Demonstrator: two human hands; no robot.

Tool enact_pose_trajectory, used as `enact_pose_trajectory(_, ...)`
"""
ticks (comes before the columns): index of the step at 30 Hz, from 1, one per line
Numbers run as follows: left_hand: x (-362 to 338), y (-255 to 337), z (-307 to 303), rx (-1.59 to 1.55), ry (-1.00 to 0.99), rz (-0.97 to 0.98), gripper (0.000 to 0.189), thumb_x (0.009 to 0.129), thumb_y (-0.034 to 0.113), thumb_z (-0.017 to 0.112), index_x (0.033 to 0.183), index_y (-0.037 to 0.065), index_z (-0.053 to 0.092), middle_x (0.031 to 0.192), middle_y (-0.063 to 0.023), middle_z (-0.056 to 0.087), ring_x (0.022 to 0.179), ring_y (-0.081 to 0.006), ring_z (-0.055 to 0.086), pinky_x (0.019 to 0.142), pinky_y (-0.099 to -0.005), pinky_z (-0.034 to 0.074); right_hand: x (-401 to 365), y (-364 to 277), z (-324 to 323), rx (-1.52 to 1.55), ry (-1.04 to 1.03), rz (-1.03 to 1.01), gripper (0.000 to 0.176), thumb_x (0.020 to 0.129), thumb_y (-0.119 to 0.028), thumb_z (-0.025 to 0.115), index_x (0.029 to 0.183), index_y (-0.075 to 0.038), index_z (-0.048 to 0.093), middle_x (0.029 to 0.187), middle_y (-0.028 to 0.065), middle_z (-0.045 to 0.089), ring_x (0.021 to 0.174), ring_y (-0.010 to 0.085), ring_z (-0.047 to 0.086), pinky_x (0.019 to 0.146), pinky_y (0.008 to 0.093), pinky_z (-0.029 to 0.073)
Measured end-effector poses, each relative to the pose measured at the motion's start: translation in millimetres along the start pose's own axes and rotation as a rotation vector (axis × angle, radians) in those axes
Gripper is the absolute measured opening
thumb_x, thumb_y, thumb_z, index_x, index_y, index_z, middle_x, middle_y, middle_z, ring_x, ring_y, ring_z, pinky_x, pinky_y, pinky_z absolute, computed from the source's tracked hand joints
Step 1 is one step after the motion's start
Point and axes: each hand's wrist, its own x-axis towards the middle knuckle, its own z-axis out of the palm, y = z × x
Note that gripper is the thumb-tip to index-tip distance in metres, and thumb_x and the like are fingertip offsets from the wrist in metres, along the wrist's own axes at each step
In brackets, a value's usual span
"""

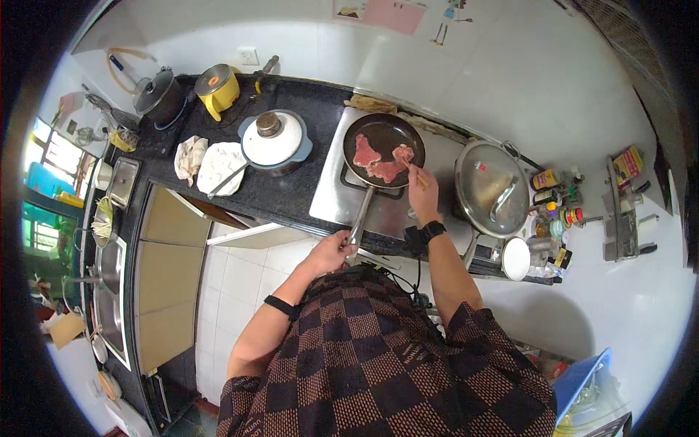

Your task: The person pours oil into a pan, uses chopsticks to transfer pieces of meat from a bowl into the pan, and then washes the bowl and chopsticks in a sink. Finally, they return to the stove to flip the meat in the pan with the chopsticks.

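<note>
A black frying pan (pixel 362 130) sits over a burner of the steel stove (pixel 332 191). Slices of red meat (pixel 366 152) lie in it, some bunched at its right side. My left hand (pixel 332 253) is closed around the pan handle (pixel 360 217), near its end. Above the pan's right edge, my right hand (pixel 423 191) is closed on chopsticks, whose tips touch the meat at the right.
Right of the pan stands a large lidded wok (pixel 489 191), with bottles and jars (pixel 551 197) beyond it. On the left counter are a blue pot with a white lid (pixel 272 140), a plate (pixel 220 167), a yellow pot (pixel 217 89) and a dark pot (pixel 160 98).
</note>
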Motion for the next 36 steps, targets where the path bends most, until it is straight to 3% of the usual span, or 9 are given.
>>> enact_pose_trajectory(2, 4, -5, 2, 0.071, 0.033, 0.073, 0.041, 0.097, 0.019, 0.064, 0.132, 0.0, 0.056, 0.097, -0.0149, 0.071, 0.082, -0.0208, 0.07, 0.072, -0.0366, 0.056, -2, 3, -3, -0.067, -0.008, -0.053, 0.03, 0.102, -0.024, 0.055, 0.102, 0.001, 0.072, 0.093, 0.0214, 0.07, 0.086, 0.0411, 0.065, 0.078, 0.0454, 0.051)
enact_pose_trajectory(5, 2, -2, 4, -0.07, 0.002, 0.014, 0.038, 0.098, 0.023, 0.066, 0.126, 0.0, 0.058, 0.094, -0.0129, 0.071, 0.083, -0.0213, 0.064, 0.078, -0.0361, 0.052, -11, 4, -4, -0.076, -0.002, -0.071, 0.029, 0.101, -0.023, 0.055, 0.101, 0.0, 0.072, 0.092, 0.0214, 0.07, 0.085, 0.0414, 0.065, 0.079, 0.047, 0.051)
enact_pose_trajectory(11, 17, -24, 15, -0.069, 0.009, 0.069, 0.037, 0.097, 0.019, 0.065, 0.128, -0.001, 0.058, 0.099, -0.0172, 0.072, 0.089, -0.0241, 0.068, 0.083, -0.0364, 0.053, -10, 16, 3, -0.078, -0.025, -0.061, 0.031, 0.101, -0.028, 0.057, 0.108, -0.002, 0.072, 0.101, 0.0218, 0.07, 0.096, 0.0406, 0.064, 0.086, 0.0466, 0.051)
enact_pose_trajectory(20, 16, -25, 20, -0.065, 0.021, 0.078, 0.041, 0.097, 0.021, 0.066, 0.128, -0.004, 0.057, 0.095, -0.0173, 0.072, 0.085, -0.0236, 0.069, 0.079, -0.0363, 0.054, -16, -15, -1, -0.022, -0.032, 0.047, 0.029, 0.101, -0.026, 0.059, 0.114, -0.003, 0.071, 0.103, 0.0199, 0.068, 0.097, 0.0386, 0.063, 0.086, 0.0438, 0.051)
enact_pose_trajectory(23, 22, -33, 23, -0.095, 0.007, 0.065, 0.043, 0.097, 0.021, 0.066, 0.13, -0.004, 0.056, 0.095, -0.017, 0.072, 0.081, -0.023, 0.069, 0.077, -0.036, 0.054, -18, -29, 8, 0.116, -0.15, -0.065, 0.024, 0.099, -0.019, 0.061, 0.114, -0.002, 0.07, 0.1, 0.0175, 0.067, 0.095, 0.0361, 0.064, 0.084, 0.0416, 0.051)
enact_pose_trajectory(25, 21, -33, 24, -0.093, 0.016, 0.07, 0.043, 0.097, 0.021, 0.066, 0.13, -0.005, 0.056, 0.095, -0.0171, 0.072, 0.081, -0.023, 0.069, 0.076, -0.0359, 0.054, -17, -36, 20, 0.285, -0.121, -0.327, 0.018, 0.096, -0.012, 0.064, 0.11, -0.001, 0.069, 0.097, 0.0158, 0.065, 0.093, 0.0338, 0.064, 0.083, 0.04, 0.051)
enact_pose_trajectory(29, 14, -25, 23, -0.119, 0.05, 0.054, 0.042, 0.096, 0.02, 0.066, 0.129, -0.004, 0.057, 0.094, -0.0176, 0.072, 0.082, -0.0236, 0.069, 0.076, -0.0363, 0.054, -21, -42, 31, 0.151, -0.197, -0.406, 0.014, 0.094, -0.012, 0.065, 0.103, -0.001, 0.068, 0.1, 0.0153, 0.065, 0.099, 0.0349, 0.062, 0.087, 0.0426, 0.05)
enact_pose_trajectory(33, 15, -25, 21, -0.083, 0.059, 0.072, 0.042, 0.096, 0.02, 0.066, 0.129, -0.003, 0.058, 0.095, -0.0187, 0.072, 0.084, -0.0264, 0.069, 0.078, -0.0382, 0.054, -23, -43, 39, 0.01, -0.292, -0.436, 0.021, 0.096, -0.02, 0.063, 0.107, -0.003, 0.064, 0.104, 0.0171, 0.058, 0.099, 0.0382, 0.059, 0.089, 0.0463, 0.048)
enact_pose_trajectory(36, 14, -23, 19, -0.026, 0.05, 0.086, 0.042, 0.096, 0.022, 0.066, 0.128, -0.003, 0.058, 0.095, -0.0198, 0.071, 0.086, -0.0289, 0.069, 0.08, -0.04, 0.053, -21, -44, 46, 0.022, -0.234, -0.46, 0.021, 0.096, -0.02, 0.063, 0.105, -0.001, 0.063, 0.103, 0.0179, 0.059, 0.098, 0.0388, 0.059, 0.089, 0.047, 0.049)
